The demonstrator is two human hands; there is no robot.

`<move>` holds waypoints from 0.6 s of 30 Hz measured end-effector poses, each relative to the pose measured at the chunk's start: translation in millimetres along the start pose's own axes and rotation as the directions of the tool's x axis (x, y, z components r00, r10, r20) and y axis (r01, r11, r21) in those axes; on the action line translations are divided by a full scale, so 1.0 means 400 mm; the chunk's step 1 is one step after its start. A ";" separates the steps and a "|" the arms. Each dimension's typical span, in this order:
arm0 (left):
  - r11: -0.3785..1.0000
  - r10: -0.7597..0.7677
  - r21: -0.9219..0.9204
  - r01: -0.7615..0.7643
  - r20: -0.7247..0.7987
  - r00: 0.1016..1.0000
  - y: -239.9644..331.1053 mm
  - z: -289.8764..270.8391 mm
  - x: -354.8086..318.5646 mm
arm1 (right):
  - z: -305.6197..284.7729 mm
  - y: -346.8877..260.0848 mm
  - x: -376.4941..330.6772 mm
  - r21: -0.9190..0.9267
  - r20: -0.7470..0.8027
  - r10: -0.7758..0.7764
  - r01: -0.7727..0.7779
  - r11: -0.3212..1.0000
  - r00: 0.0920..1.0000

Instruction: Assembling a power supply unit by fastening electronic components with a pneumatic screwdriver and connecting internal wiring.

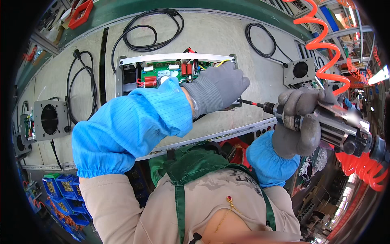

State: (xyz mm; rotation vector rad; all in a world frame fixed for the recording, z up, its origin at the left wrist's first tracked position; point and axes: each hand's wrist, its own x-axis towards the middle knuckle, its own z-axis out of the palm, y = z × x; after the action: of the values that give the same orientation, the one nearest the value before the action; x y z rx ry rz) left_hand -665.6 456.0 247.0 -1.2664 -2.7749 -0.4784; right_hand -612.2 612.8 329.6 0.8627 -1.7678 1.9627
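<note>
An open metal-framed electronic unit (174,58) lies on the conveyor in front of me. Inside it shows a green circuit board (152,66) with red capacitors, and a dark fan sits at its left end. My left hand (219,86), in a grey glove, closes over the unit's right end; its fingertips are partly hidden. In my right hand (300,122), also gloved, is a pneumatic screwdriver (339,129) held sideways. Its bit (252,103) points left and reaches the unit's right end, just below my left hand. Whether it meets a screw I cannot see.
Black power cables (152,48) lie coiled on the conveyor (215,34). Other fan-ended units stand at left (49,118) and right (300,70). A coiled orange air hose (325,44) hangs at right. Blue bins (67,187) of small parts sit lower left. A red tray (81,14) is far left.
</note>
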 end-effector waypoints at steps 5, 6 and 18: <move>0.999 0.011 -0.034 -0.014 -0.066 0.998 -0.001 0.001 0.003 | 0.013 0.003 0.016 0.021 -0.086 0.086 -0.085 0.996 0.993; 0.999 0.014 -0.033 -0.016 -0.065 0.998 -0.003 -0.001 0.004 | 0.009 0.007 0.020 0.020 -0.088 0.085 -0.084 0.996 0.992; 0.998 0.007 -0.061 -0.009 -0.029 1.000 -0.004 0.004 0.012 | 0.008 0.023 0.056 0.137 -0.103 0.156 -0.142 0.980 0.982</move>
State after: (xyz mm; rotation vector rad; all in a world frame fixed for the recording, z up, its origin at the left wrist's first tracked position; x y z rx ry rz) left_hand -669.8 458.9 246.0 -1.2713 -2.7509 -0.5805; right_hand -634.1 605.4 337.1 0.6595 -1.6995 2.1970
